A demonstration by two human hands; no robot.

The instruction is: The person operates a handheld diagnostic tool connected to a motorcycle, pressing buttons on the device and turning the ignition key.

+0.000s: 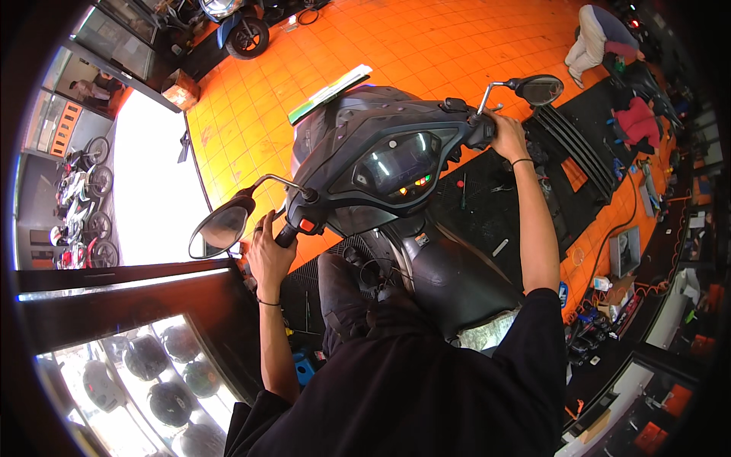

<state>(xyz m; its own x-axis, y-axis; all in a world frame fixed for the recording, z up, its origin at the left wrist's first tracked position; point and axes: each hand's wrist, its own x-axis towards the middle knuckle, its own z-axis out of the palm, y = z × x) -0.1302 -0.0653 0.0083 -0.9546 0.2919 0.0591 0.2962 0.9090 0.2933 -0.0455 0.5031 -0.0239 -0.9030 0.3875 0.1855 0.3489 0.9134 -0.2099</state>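
A dark scooter stands in front of me, its handlebar cover (335,186) and lit instrument display (396,166) facing up. At the left end of the handlebar my left hand (269,257) is closed about the outer part of the black grip (285,236), its fingers reaching forward by the lever; the palm side is hidden. My right hand (509,139) is wrapped round the right grip, which it mostly covers. Mirrors rise on both sides, the left mirror (222,228) and the right mirror (541,90). Below the bars lies the black seat (461,278).
Orange tiles (457,46) cover the floor, with black mats under the scooter. A person (601,42) bends over at the far right, near another person in red (638,126). A glass case of helmets (167,400) stands left; a blue scooter (236,27) is ahead.
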